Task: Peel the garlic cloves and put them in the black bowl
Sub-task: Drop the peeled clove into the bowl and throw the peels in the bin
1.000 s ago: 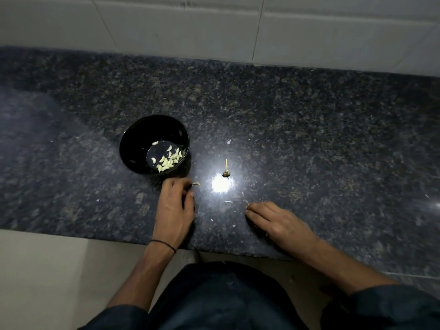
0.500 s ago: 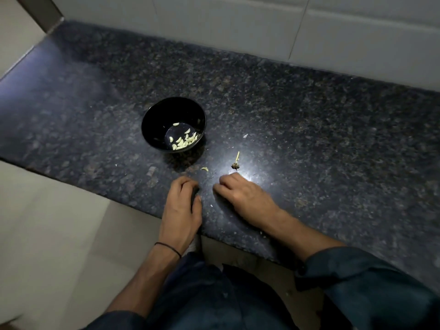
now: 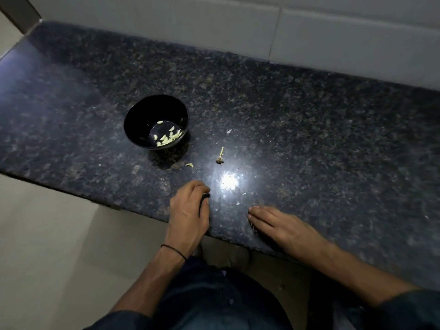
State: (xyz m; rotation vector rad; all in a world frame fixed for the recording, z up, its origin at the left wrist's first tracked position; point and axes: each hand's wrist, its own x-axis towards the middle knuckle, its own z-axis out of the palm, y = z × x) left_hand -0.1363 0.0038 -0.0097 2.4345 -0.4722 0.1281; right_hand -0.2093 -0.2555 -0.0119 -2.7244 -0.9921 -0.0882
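1. The black bowl (image 3: 133, 116) sits on the dark speckled counter (image 3: 309, 129), left of centre, upright, with a little heap of peeled garlic cloves (image 3: 167, 138) at the bottom, mostly on its right side.
2. One small pale clove piece (image 3: 189, 165) lies on the counter just in front of the bowl and to the right, not touching it.
3. The dry garlic stem (image 3: 220, 157) lies a bit further right, and there's a tiny skin scrap (image 3: 229, 131) behind it.
4. The left hand (image 3: 188, 208) rests at the counter's front edge, knuckles up and fingertips curled under. Can't tell if it's pinching anything (the tips hide whatever's under there). There's a thin black band (image 3: 173, 251) on that wrist.
5. The right hand (image 3: 281, 227) lies flat on the counter near the front edge, fingers straight and close together, pointing left, holding nothing.
6. The two hands are apart, with a bright glare spot (image 3: 229, 182) on the counter between and just beyond them.
7. A white tiled wall (image 3: 333, 32) runs along the back.
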